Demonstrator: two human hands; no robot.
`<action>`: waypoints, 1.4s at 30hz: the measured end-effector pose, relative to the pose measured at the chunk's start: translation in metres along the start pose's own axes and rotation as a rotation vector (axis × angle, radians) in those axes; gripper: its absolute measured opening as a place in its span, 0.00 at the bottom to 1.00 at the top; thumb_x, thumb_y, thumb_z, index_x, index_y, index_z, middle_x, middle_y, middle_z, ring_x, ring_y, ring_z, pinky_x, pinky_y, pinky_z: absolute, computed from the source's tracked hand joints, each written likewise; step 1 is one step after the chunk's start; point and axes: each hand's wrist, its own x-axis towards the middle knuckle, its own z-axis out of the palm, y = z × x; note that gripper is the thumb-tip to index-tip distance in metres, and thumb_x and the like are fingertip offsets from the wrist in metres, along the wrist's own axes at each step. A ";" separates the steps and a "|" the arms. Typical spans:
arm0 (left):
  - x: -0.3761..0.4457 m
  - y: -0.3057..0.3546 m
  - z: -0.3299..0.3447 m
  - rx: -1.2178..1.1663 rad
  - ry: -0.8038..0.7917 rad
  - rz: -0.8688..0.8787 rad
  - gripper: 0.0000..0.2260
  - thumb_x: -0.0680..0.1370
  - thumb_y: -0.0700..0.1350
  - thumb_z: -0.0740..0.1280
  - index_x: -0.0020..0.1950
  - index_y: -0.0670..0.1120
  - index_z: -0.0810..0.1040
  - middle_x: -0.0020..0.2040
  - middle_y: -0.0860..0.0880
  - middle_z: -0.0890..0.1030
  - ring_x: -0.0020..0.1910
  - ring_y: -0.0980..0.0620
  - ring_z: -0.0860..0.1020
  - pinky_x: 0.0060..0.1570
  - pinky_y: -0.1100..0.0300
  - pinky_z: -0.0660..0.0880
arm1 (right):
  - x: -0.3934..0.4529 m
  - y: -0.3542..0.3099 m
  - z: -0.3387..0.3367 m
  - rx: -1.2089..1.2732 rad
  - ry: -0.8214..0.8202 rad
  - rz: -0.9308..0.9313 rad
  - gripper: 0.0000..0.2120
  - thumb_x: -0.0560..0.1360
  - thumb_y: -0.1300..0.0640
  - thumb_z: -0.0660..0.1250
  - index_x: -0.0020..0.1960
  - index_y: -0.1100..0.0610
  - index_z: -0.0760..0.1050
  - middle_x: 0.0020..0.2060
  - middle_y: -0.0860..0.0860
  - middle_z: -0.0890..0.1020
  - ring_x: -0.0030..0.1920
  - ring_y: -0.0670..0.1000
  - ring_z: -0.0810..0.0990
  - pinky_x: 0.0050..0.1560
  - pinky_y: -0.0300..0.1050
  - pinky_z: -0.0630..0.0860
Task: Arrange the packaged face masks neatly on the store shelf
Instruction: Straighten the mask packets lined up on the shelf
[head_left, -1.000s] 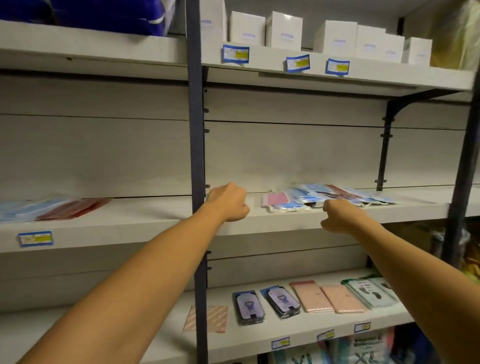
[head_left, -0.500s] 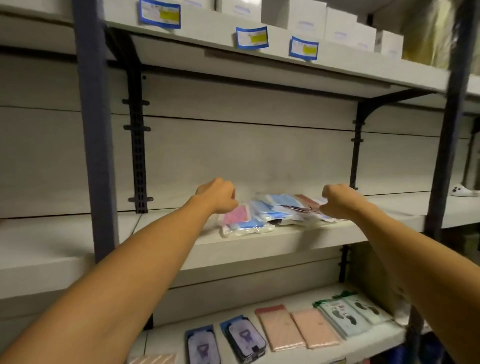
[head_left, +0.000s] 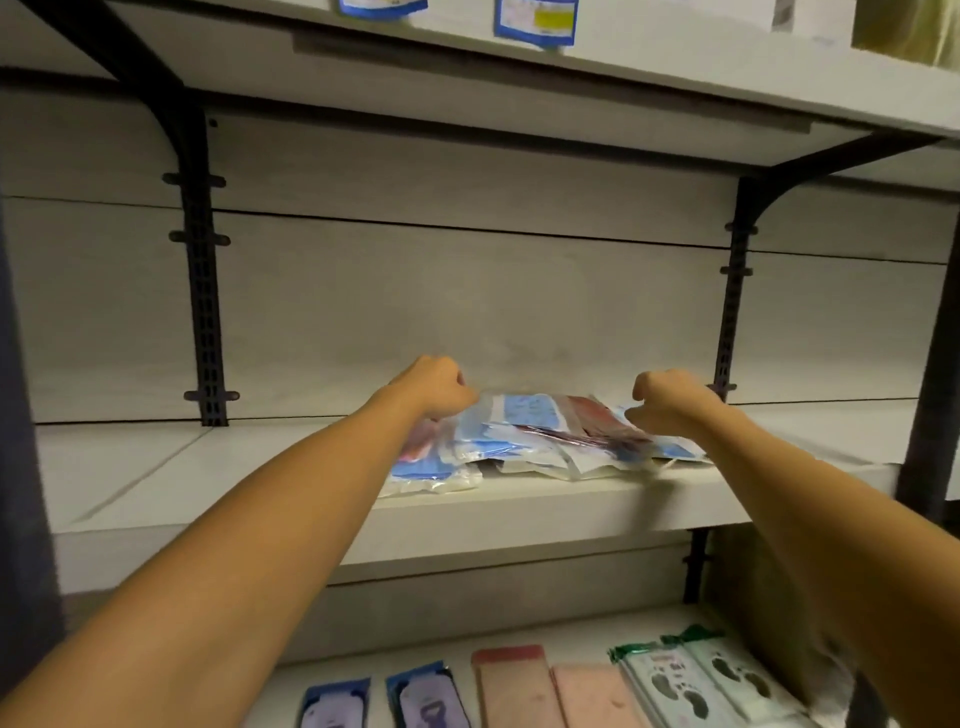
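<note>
Reaching onto middle shelf (head_left: 291, 499), left hand (head_left: 434, 387) sits at left end of face mask packs (head_left: 524, 434), fingers curled, whether gripping a pack can't tell. Packs lie in loose overlapping pile near shelf front. Right hand (head_left: 667, 402) at pile's right end, fingers curled, grip unclear too.

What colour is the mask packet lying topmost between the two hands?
Light blue, in clear wrapping: the mask packet, head view.

The packaged face masks (head_left: 540, 441) lie overlapping near the front edge of the middle shelf (head_left: 260, 467), between the left hand (head_left: 434, 387) and right hand (head_left: 667, 402). Flat packets (head_left: 519, 686) line the lower shelf (head_left: 582, 631).
</note>
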 end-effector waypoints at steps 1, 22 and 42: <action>0.004 0.007 0.003 -0.036 -0.014 -0.040 0.15 0.77 0.54 0.66 0.48 0.42 0.81 0.47 0.43 0.85 0.39 0.45 0.82 0.44 0.55 0.79 | 0.008 0.004 0.001 0.020 -0.002 -0.013 0.17 0.76 0.50 0.67 0.59 0.60 0.78 0.55 0.58 0.83 0.52 0.59 0.80 0.54 0.52 0.81; 0.013 0.020 0.056 -0.504 0.211 -0.445 0.35 0.72 0.51 0.79 0.72 0.40 0.69 0.63 0.45 0.74 0.49 0.49 0.73 0.42 0.61 0.71 | 0.075 0.003 0.070 0.784 -0.105 0.045 0.16 0.70 0.48 0.78 0.38 0.60 0.81 0.31 0.53 0.82 0.33 0.53 0.78 0.32 0.43 0.69; -0.050 0.028 0.029 -0.947 0.577 -0.322 0.20 0.75 0.36 0.75 0.65 0.41 0.75 0.53 0.44 0.82 0.41 0.50 0.85 0.42 0.56 0.82 | 0.039 -0.014 0.042 1.403 0.120 -0.218 0.10 0.77 0.61 0.72 0.53 0.49 0.77 0.46 0.48 0.83 0.46 0.53 0.83 0.45 0.51 0.82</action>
